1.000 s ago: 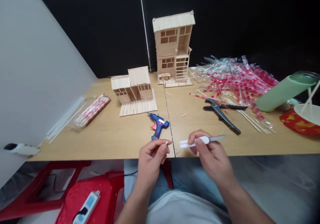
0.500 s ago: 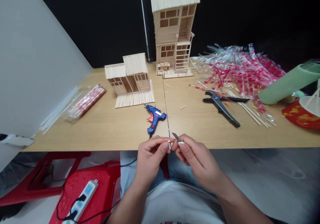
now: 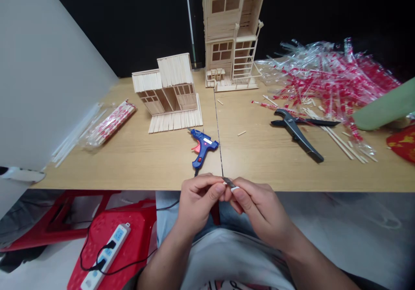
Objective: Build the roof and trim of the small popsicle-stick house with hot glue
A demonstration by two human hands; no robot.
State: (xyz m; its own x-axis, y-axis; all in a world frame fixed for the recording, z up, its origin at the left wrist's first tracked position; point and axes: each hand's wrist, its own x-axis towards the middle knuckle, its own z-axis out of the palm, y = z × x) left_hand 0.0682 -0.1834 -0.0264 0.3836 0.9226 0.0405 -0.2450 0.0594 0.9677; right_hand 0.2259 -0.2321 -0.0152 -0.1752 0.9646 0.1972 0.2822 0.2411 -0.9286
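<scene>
At the table's front edge, my left hand [image 3: 198, 200] pinches a small pale piece of wooden stick [image 3: 225, 183], mostly hidden by the fingertips. My right hand [image 3: 259, 204] grips a short craft knife blade [image 3: 229, 182] with something white at its base. The blade's tip lies at the pale piece, close to my left fingertips; whether it cuts in, I cannot tell. Just beyond my hands a blue glue gun [image 3: 203, 148] lies on its side. Farther back stand a small stick-built house [image 3: 171, 89] and a taller stick house [image 3: 227, 35] with a ladder.
Black-handled pruning shears [image 3: 300, 136] and loose sticks [image 3: 339, 143] lie to the right, before a heap of red-and-clear wrappers [image 3: 333, 74]. A green bottle [image 3: 385, 106] leans there. Wrapped chopsticks [image 3: 112, 123] lie left. Below, a power strip [image 3: 106, 255] rests on a red stool [image 3: 134, 234].
The blade has come down and left, from pointing up beside my left fingertips to lying at the pale piece. My view has tilted slightly, so the table things sit higher in it.
</scene>
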